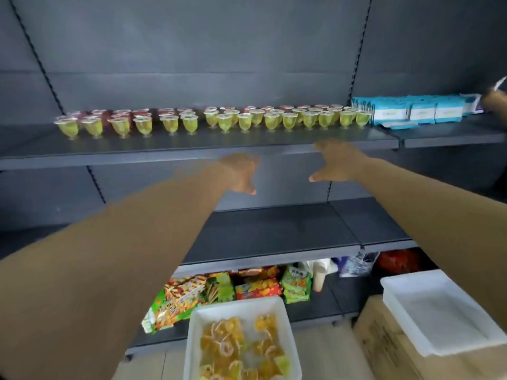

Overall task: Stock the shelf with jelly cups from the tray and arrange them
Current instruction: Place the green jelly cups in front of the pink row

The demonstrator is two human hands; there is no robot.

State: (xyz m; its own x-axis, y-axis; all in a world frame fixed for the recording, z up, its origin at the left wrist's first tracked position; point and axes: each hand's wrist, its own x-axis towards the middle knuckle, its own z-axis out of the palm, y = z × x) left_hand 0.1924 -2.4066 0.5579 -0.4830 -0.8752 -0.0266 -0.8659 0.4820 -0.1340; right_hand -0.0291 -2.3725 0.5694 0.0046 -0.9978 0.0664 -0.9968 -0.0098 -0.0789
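Several green jelly cups (pixel 223 122) stand in rows along the dark upper shelf (pixel 192 153), with red jelly cups (pixel 141 113) behind them. Both my arms reach toward that shelf's front edge. My left hand (pixel 240 172) and my right hand (pixel 336 163) hover just in front of and below the edge, fingers loosely spread, holding nothing. A white tray (pixel 277 303) sits low in the middle, with several yellow and orange jelly cups (pixel 233 344) inside.
Blue-and-white packs (pixel 406 109) fill the upper shelf's right end. The middle shelf (pixel 274 237) is bare. Snack bags (pixel 247 287) lie on the bottom shelf. An empty white tray (pixel 439 305) rests on a cardboard box (pixel 384 346) at the right.
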